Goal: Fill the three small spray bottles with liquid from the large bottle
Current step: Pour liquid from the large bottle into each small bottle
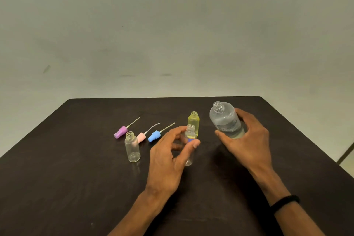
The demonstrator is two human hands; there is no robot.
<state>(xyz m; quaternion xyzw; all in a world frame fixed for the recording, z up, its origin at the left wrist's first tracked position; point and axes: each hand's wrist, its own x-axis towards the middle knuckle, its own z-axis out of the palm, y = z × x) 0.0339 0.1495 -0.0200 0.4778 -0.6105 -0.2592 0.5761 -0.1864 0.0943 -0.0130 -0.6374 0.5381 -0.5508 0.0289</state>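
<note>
The right hand (247, 140) wraps its fingers and thumb around the large clear plastic bottle (226, 120), which is uncapped, part full of clear liquid and tilted with its mouth leaning away and to the left. The left hand (168, 157) is curled loosely around the middle small clear spray bottle (190, 140), thumb on the near side and fingers behind; whether it grips or only brackets it cannot be told. This small bottle stands upright and open on the dark wooden table (76, 188).

The step in hand appears to be pouring into this middle bottle. To do it well, the left hand should pinch the small bottle firmly low on its body so it cannot tip, and the right should bring the large mouth directly over the narrow neck, almost touching, then tilt slowly for a thin stream.

Just behind stands a yellowish small bottle (193, 120), seemingly filled. To the left stands an empty clear small bottle (132, 147). Beyond it lie three spray heads with dip tubes: purple (120, 132), pink (141, 137) and blue (153, 136).
</note>
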